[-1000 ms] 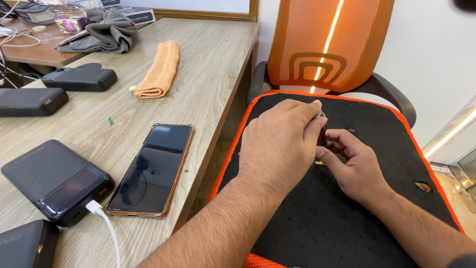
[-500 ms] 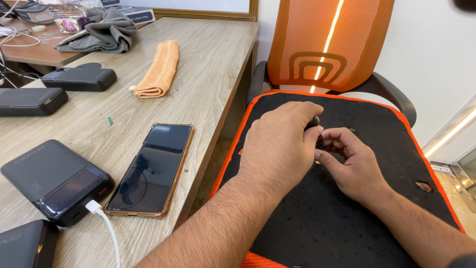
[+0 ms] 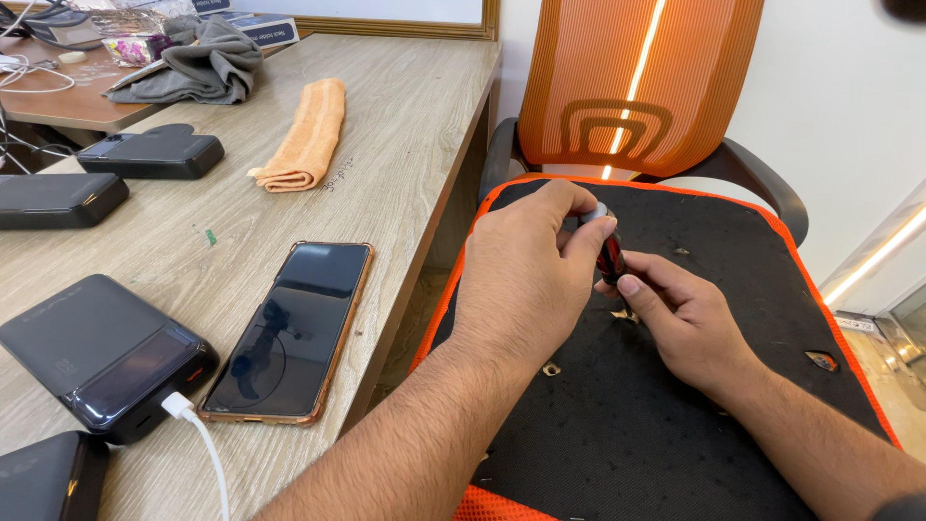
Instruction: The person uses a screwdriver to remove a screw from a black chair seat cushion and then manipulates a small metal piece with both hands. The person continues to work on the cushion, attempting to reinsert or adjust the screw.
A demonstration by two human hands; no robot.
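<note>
So I've got both hands over the seat of the office chair (image 3: pixel 675 425), the black-mesh one with the orange trim and the orange striped backrest. My left hand (image 3: pixel 526 280) is curled over the top of a small dark red and black object (image 3: pixel 610 253), with my fingertips pinched around its upper end, where there's a bit of silvery grey showing. My right hand (image 3: pixel 680 318) comes in from the other side and holds the lower end of the same little thing between thumb and fingers, so both hands are closed on it and it sits upright-ish between them, just above the seat cushion. Honestly can't tell what the object is exactly, my left hand hides most of it. There are a few tiny pale scraps (image 3: pixel 552 369) lying on the black fabric under my hands. To my left is the wooden desk (image 3: pixel 405 125), and on it a phone (image 3: pixel 289 328) in a copper-coloured case lying face up near the edge, a dark power bank (image 3: pixel 96 352) beside it with a white cable (image 3: pixel 198 439) plugged in, two more dark power banks further back, a folded orange towel (image 3: pixel 307 135) and a crumpled grey cloth (image 3: pixel 198 68) near the far end.
</note>
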